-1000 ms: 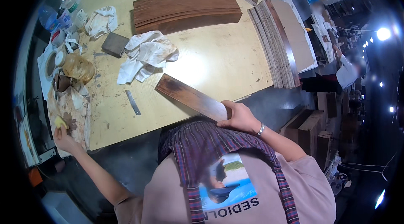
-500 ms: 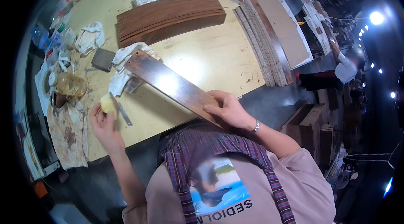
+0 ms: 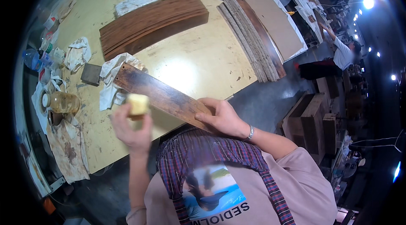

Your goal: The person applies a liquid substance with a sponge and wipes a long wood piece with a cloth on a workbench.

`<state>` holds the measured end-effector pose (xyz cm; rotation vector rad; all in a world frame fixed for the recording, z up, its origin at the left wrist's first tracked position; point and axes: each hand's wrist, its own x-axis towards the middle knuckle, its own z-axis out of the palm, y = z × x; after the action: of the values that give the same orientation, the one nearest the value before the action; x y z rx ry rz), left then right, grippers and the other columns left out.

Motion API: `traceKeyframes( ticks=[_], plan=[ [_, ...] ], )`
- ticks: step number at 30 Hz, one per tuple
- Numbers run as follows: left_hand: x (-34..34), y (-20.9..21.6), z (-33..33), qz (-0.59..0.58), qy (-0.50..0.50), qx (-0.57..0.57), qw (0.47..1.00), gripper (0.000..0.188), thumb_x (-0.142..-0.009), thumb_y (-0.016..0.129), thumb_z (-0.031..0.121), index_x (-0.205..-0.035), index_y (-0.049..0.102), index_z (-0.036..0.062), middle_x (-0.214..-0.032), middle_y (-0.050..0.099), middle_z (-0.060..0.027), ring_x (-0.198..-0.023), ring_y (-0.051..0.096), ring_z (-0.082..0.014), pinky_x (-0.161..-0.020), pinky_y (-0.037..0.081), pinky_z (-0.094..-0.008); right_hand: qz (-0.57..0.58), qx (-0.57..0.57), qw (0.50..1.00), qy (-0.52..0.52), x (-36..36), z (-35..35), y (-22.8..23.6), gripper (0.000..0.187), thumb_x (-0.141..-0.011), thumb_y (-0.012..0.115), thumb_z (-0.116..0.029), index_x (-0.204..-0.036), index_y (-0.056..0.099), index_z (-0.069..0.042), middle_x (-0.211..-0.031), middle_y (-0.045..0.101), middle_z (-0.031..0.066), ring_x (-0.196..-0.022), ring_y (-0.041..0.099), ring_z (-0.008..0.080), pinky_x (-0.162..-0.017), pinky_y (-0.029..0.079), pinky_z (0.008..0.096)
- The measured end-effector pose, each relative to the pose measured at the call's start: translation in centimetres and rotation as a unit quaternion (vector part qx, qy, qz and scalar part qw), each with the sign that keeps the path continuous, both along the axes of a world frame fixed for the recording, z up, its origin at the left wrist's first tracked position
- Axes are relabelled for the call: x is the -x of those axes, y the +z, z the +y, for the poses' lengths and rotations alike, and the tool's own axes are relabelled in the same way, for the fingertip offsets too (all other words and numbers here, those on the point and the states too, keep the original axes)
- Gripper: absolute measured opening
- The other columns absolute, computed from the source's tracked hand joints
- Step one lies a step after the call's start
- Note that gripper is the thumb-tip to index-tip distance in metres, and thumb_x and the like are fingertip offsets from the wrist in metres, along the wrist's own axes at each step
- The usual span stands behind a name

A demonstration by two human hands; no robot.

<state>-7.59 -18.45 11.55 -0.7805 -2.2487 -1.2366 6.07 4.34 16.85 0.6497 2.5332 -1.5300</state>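
Observation:
My left hand [image 3: 132, 131] is raised beside the near edge of the table, its fingers closed on a pale yellow sponge [image 3: 138, 103]. Both are a little blurred, and the sponge sits just left of a dark brown wooden board [image 3: 158, 93]. My right hand [image 3: 223, 117] grips the board's near end, thumb on its upper face. The board slants away to the far left, with small holes at its far end. A stained white cloth [image 3: 111, 94] lies partly under that end.
A stack of brown planks [image 3: 152, 24] lies across the table [image 3: 220, 56], with wrapped white blocks behind. More boards [image 3: 249, 41] are stacked at the right. At left are a dark block [image 3: 90, 74], a jar of amber liquid [image 3: 64, 102], bottles [image 3: 45, 58] and rags. Another person [image 3: 338, 58] stands far right.
My left hand has moved up and right with the sponge, closer to the board. The right hand still grips the board. The whole view has shifted slightly.

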Motion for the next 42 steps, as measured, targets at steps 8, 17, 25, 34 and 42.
traceKeyframes(
  ticks=[8, 17, 25, 34, 42],
  plan=[
    [0.1, 1.2, -0.2, -0.032, -0.003, -0.021, 0.999, 0.048, -0.072, 0.076, -0.003, -0.117, 0.058, 0.0015, -0.11, 0.057, -0.0146, -0.1, 0.058, -0.0314, -0.087, 0.049, -0.0389, -0.038, -0.032, 0.999, -0.015, -0.9, 0.4, 1.2, 0.041, -0.085, 0.073, -0.029, -0.119, 0.068, -0.008, -0.1, 0.071, 0.0208, -0.092, 0.07, 0.0347, -0.082, 0.054, 0.0387],
    [5.6, 1.9, -0.8, -0.058, 0.119, -0.095, 0.987, 0.043, -0.079, 0.077, 0.002, -0.118, 0.058, 0.0019, -0.113, 0.059, -0.0078, -0.098, 0.056, -0.0182, -0.085, 0.048, -0.0322, 0.018, -0.064, 0.998, -0.018, -2.7, 1.2, -0.4, 0.044, -0.082, 0.076, -0.032, -0.117, 0.069, -0.006, -0.104, 0.071, 0.0201, -0.093, 0.071, 0.0335, -0.082, 0.055, 0.0376],
    [-3.7, 2.0, 1.8, -0.029, -0.137, 0.011, 0.99, 0.051, -0.064, 0.079, 0.001, -0.111, 0.058, -0.0011, -0.104, 0.058, -0.0141, -0.092, 0.058, -0.0286, -0.082, 0.049, -0.0403, 0.032, -0.057, 0.996, -0.061, -2.2, 2.1, 0.0, 0.047, -0.081, 0.077, -0.032, -0.118, 0.068, -0.005, -0.104, 0.071, 0.0199, -0.094, 0.071, 0.0329, -0.083, 0.054, 0.0381],
    [-1.3, 1.9, 3.9, 0.007, -0.118, -0.02, 0.993, 0.048, -0.069, 0.076, -0.002, -0.113, 0.058, 0.0001, -0.108, 0.057, -0.0121, -0.094, 0.057, -0.0262, -0.085, 0.048, -0.0373, 0.035, -0.069, 0.994, -0.072, -1.7, 2.7, 0.5, 0.047, -0.081, 0.077, -0.031, -0.119, 0.068, -0.005, -0.104, 0.071, 0.0202, -0.094, 0.071, 0.0328, -0.084, 0.054, 0.038],
    [1.7, 2.3, 5.4, -0.052, -0.033, -0.04, 0.997, 0.049, -0.066, 0.076, 0.0, -0.111, 0.058, 0.0, -0.104, 0.058, -0.0134, -0.093, 0.057, -0.0292, -0.081, 0.049, -0.0404, 0.055, -0.038, 0.994, -0.092, -1.4, 3.5, -0.9, 0.043, -0.081, 0.076, -0.029, -0.117, 0.068, -0.005, -0.099, 0.072, 0.0202, -0.09, 0.072, 0.0302, -0.082, 0.054, 0.0375]
  ],
)
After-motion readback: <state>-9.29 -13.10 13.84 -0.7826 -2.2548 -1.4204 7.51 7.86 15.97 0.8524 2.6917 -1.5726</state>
